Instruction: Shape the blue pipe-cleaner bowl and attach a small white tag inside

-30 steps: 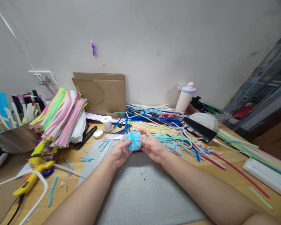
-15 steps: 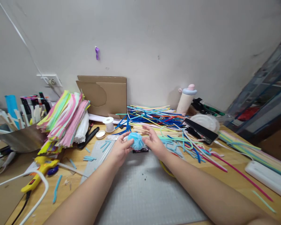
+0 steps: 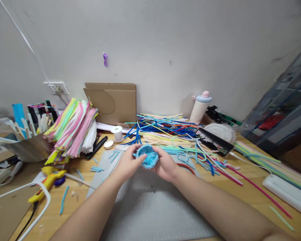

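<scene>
Shaping a blue pipe-cleaner bowl (image 3: 147, 157) above the far edge of the cutting mat (image 3: 150, 204), it seems: left hand (image 3: 126, 164) and right hand (image 3: 166, 164) both grip its rim; next likely needs even thumb pressure.

The cup (image 3: 147, 156) is a small, fuzzy piece coiled from light blue pipe cleaner. It is round and bowl-like, with a raised rim running around a shallow hollow. The rim looks a shade darker than the paler inside. The hollow faces up and slightly toward the camera, so the cup is a little tilted. Its surface is soft and bristly. It is off the table, above the far edge of the grey mat (image 3: 150, 201), held between the left hand (image 3: 126, 164) and the right hand (image 3: 165, 164). The left thumb presses its left side. The right hand's fingers wrap its right side and curl under its lower edge.
</scene>
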Motion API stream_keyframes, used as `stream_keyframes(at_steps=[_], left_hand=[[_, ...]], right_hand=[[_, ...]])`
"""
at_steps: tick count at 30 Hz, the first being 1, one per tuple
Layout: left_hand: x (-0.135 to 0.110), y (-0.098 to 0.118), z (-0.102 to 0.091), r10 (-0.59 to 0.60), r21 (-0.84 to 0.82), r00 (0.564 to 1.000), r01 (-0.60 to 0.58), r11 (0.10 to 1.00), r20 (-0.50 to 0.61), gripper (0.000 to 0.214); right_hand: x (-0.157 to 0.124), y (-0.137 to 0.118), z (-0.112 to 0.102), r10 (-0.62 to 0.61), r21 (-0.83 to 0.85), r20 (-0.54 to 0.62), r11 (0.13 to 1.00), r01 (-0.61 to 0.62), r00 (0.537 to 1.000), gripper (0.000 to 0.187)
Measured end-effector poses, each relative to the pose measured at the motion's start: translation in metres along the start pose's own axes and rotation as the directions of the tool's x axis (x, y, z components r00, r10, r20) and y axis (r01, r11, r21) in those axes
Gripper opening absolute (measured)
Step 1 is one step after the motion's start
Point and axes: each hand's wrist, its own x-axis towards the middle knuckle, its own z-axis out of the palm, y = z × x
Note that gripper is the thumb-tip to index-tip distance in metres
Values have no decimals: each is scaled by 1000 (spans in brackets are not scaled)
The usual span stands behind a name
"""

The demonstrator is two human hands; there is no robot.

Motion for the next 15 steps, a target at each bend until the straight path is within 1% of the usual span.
stream_keyframes(at_steps=[2,4,6,8,10,12,13,15], left_hand=[[-1,-6,4,-37,79,998,34,996,42,32],[-3,-13,5,-74,147,996,64,987,57,26],[-7,-20,2,-120,207,989,101,973,83,19],[-14,-25,-3,-174,257,976,137,957,128,17],[-22,-28,-11,-230,306,956,168,937,181,18],[-32,-30,-18,-285,365,931,190,912,229,17],[-36,-29,-21,-301,395,923,191,899,239,18],[-41,-28,-26,-304,445,926,181,877,223,21]], right_hand=[[-1,7,1,-23,-37,-16,999,23,1000,27],[-2,14,3,-42,-89,-21,995,40,999,28],[-4,19,4,-31,-159,-19,987,28,999,30],[-5,20,3,-5,-240,-29,971,-2,1000,31],[-4,16,-1,2,-314,-50,949,-18,999,31],[-1,5,-6,-24,-369,-73,929,-4,997,32],[1,-1,-10,-47,-388,-88,921,9,995,31],[6,-14,-18,-84,-422,-111,906,29,990,29]])
